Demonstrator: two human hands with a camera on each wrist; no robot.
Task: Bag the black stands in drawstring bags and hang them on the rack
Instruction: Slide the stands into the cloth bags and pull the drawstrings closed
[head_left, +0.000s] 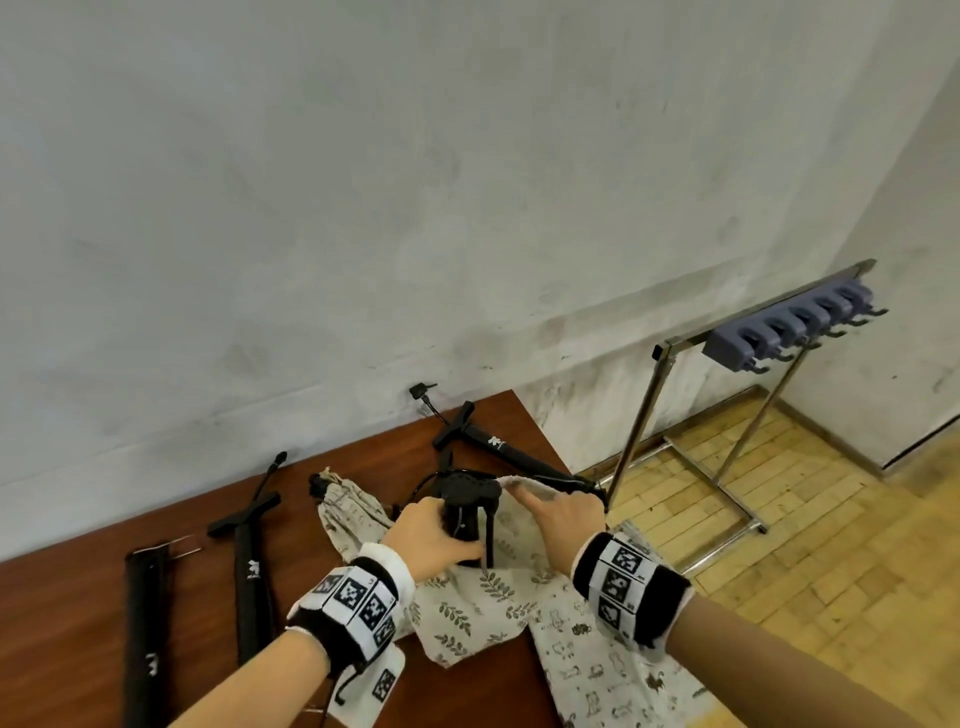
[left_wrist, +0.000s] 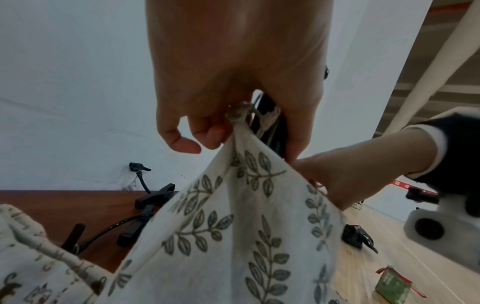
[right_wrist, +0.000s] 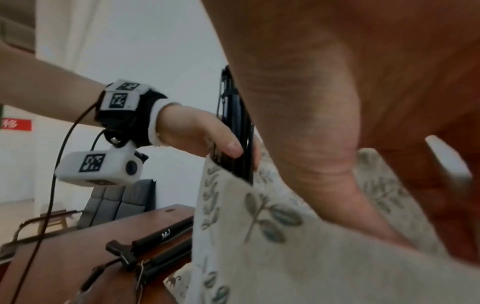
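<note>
My left hand (head_left: 434, 535) grips a black stand (head_left: 465, 512) that stands upright over the table, its lower part inside a leaf-print drawstring bag (head_left: 483, 597). In the left wrist view the same hand (left_wrist: 233, 115) also holds the bag's knotted edge (left_wrist: 237, 112) against the stand. On the far side, my right hand (head_left: 553, 506) pinches the bag's rim (head_left: 519, 480) beside the stand's top. The right wrist view shows the stand (right_wrist: 237, 131) sticking out of the bag (right_wrist: 259, 226). Three more black stands (head_left: 249, 566) (head_left: 148, 623) (head_left: 498, 447) lie on the table.
A cat-print bag (head_left: 602, 670) lies under the leaf-print one, and another (head_left: 348, 506) behind my left hand. The brown table (head_left: 67, 623) ends at right. A metal rack (head_left: 654, 410) with a grey hook bar (head_left: 779, 327) stands on the wooden floor to the right.
</note>
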